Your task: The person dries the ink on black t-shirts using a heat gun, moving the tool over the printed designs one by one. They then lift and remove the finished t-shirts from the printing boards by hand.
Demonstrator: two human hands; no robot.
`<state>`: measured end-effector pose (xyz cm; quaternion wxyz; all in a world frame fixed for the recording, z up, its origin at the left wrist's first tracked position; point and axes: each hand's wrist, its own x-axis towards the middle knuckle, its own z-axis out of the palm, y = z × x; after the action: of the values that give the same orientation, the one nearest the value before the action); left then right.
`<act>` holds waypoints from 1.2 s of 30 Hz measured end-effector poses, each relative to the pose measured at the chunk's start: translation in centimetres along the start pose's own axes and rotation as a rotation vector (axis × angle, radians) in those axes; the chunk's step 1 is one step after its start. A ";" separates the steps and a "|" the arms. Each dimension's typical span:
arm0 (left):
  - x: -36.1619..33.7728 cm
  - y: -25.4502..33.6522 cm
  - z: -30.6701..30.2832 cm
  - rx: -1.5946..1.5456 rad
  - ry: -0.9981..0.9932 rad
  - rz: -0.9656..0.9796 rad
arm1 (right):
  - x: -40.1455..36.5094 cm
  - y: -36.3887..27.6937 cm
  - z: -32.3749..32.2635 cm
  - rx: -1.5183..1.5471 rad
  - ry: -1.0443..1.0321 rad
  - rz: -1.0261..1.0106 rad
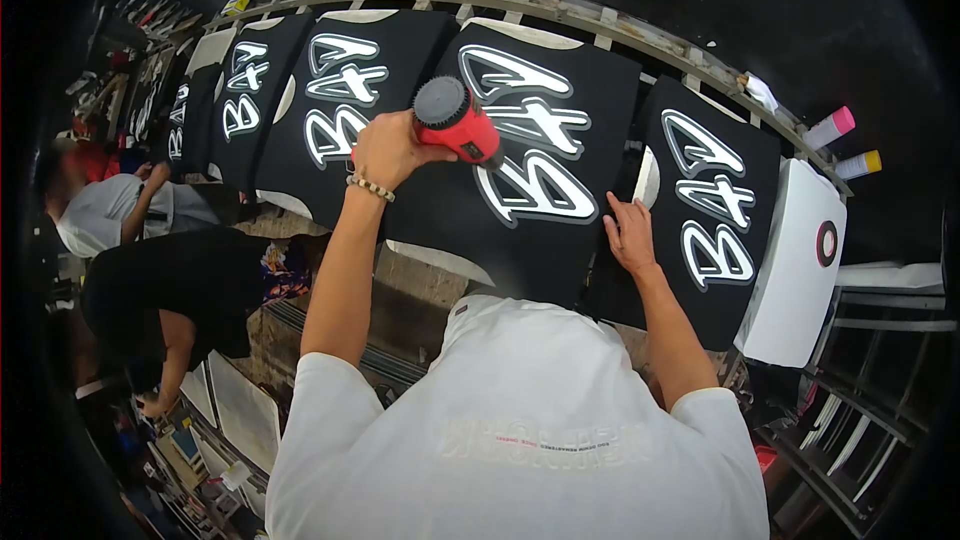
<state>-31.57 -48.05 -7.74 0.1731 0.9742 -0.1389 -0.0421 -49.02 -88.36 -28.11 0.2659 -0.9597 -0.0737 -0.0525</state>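
My left hand (392, 148), a beaded bracelet at its wrist, is wrapped round a red heat gun (468, 132) with a dark round vent. The gun's nozzle points down over the white, grey-outlined "BAY" lettering on a black shirt (545, 250) laid out in front of me. My right hand (630, 230) has its fingers extended, fingertips at the right edge of that shirt. Beside it lies another black shirt (758, 215) with the same lettering.
More printed black shirts (290, 155) line up leftward along a wooden rail (560, 8). A white board (790, 290) with a tape roll (827, 244) stands at the right, near pink-capped (832, 127) and yellow-capped cans (860, 164). Two people (190, 285) are on the left.
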 end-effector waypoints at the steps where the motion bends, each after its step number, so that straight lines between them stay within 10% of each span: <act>1: -0.6 0.7 -0.1 0.039 0.007 -0.008 | -0.1 0.1 0.0 0.003 -0.001 -0.003; 36: -4.4 8.3 3.4 0.024 0.135 0.031 | -0.7 1.4 0.5 0.086 0.056 -0.134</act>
<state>-38.36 -55.42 -7.86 0.1712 0.9745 -0.1425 0.0281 -49.45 -89.37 -29.40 0.3045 -0.9386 -0.1325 -0.0939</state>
